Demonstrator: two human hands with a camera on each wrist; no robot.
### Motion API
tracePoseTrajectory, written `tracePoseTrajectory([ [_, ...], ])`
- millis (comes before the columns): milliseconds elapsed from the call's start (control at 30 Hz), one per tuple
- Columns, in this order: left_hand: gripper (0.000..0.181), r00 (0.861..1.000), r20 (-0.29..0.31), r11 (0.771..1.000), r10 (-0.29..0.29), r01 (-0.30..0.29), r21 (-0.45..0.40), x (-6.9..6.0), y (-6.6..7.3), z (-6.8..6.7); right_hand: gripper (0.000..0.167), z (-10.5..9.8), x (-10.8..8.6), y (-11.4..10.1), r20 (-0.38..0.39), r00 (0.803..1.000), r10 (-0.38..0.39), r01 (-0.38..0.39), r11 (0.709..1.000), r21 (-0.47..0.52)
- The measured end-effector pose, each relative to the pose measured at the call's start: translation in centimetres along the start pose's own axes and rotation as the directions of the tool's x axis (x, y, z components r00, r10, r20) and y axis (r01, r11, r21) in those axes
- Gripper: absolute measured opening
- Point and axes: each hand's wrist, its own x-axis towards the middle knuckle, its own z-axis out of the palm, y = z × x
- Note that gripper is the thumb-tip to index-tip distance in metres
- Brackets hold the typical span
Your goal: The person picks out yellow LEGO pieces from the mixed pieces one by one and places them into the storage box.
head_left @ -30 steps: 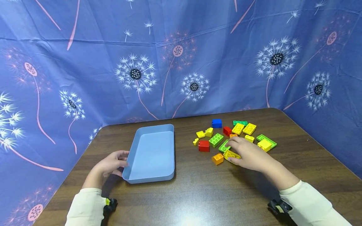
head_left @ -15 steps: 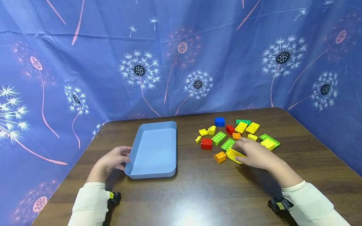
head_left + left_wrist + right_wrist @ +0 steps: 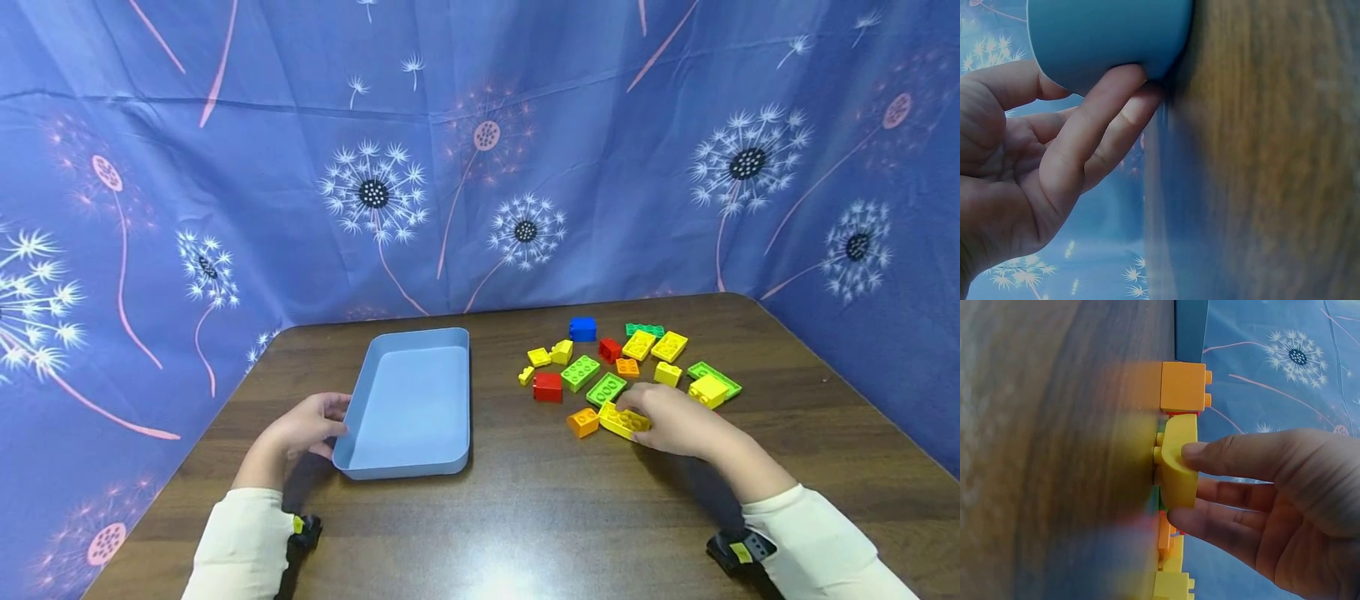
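My left hand (image 3: 303, 427) holds the near left corner of a shallow blue tray (image 3: 408, 400), thumb at the rim and fingers against the outer wall. In the left wrist view, the fingertips (image 3: 1125, 78) touch the wall's underside close to the table. At the pile on the right, my right hand (image 3: 675, 419) pinches a yellow toy brick (image 3: 618, 421) with a curved underside and its studs facing the table in the right wrist view. The thumb (image 3: 1200, 455) is on its near side. Beside it sit an orange brick (image 3: 582, 422) and a light green brick (image 3: 606, 388).
Several more toy bricks spread behind the right hand, among them a red brick (image 3: 547, 387), a blue brick (image 3: 582, 328) and a yellow brick (image 3: 707, 391) on a green plate. A patterned blue cloth (image 3: 480, 167) hangs behind the brown wooden table (image 3: 525, 500).
My right thumb and fingers have closed in on the yellow brick, which has turned slightly. The left hand stays on the tray. The head view has shifted a little.
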Motion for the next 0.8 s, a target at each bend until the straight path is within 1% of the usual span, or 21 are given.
tracePoseTrajectory([
  [200, 0.058, 1.000, 0.006, 1.000, 0.009, -0.009, 0.005, -0.1, -0.1, 0.0, 0.032, 0.1, 0.0, 0.1, 0.004, 1.000, 0.005, -0.005, 1.000, -0.010],
  [400, 0.058, 1.000, -0.006, 1.000, 0.024, -0.024, 0.012, 0.1, -0.3, 0.0, 0.029, 0.2, 0.2, 0.3, -0.032, 0.999, -0.020, 0.019, 0.999, -0.029],
  [533, 0.057, 1.000, -0.011, 1.000, 0.015, -0.015, 0.015, 0.2, -0.4, 0.0, 0.028, 0.1, 0.2, 0.5, -0.055, 0.998, -0.028, 0.027, 0.999, -0.030],
  [633, 0.057, 1.000, -0.022, 1.000, 0.003, -0.003, 0.023, 0.2, -0.3, 0.1, 0.028, -0.1, 0.1, 0.5, -0.067, 0.997, -0.032, 0.029, 0.999, -0.035],
  [800, 0.057, 1.000, -0.025, 0.999, 0.011, -0.010, 0.043, 0.2, -0.2, 0.1, 0.030, -1.1, 0.1, 0.2, -0.068, 0.997, -0.028, 0.026, 0.999, -0.029],
])
